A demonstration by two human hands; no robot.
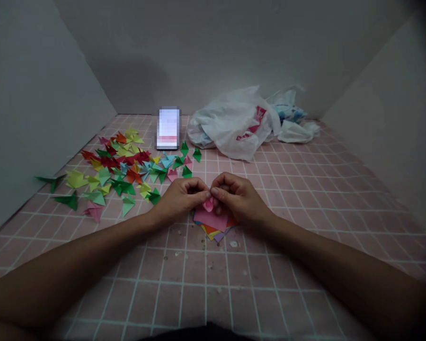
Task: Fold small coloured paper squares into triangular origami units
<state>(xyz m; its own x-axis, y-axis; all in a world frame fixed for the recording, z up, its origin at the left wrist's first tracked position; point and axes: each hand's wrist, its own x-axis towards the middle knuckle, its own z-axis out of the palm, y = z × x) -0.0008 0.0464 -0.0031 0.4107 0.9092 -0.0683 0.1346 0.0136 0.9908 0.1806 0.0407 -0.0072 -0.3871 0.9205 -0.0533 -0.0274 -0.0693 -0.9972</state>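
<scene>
My left hand (181, 196) and my right hand (236, 196) meet at the fingertips over a pink tiled floor (305, 199). Both pinch a small pink paper piece (208, 204), curled between them. Directly under the hands lies a small stack of coloured paper sheets (213, 222), pink on top with orange, yellow and purple edges showing. To the left of my left hand spreads a scatter of several folded paper triangles (124, 166) in green, yellow, red, blue and pink.
A phone with a lit screen (168, 128) lies beyond the folded pieces. White plastic bags (237, 124) sit at the back against the wall. Grey walls close in on the left, back and right. Small crumbs dot the tiles near me.
</scene>
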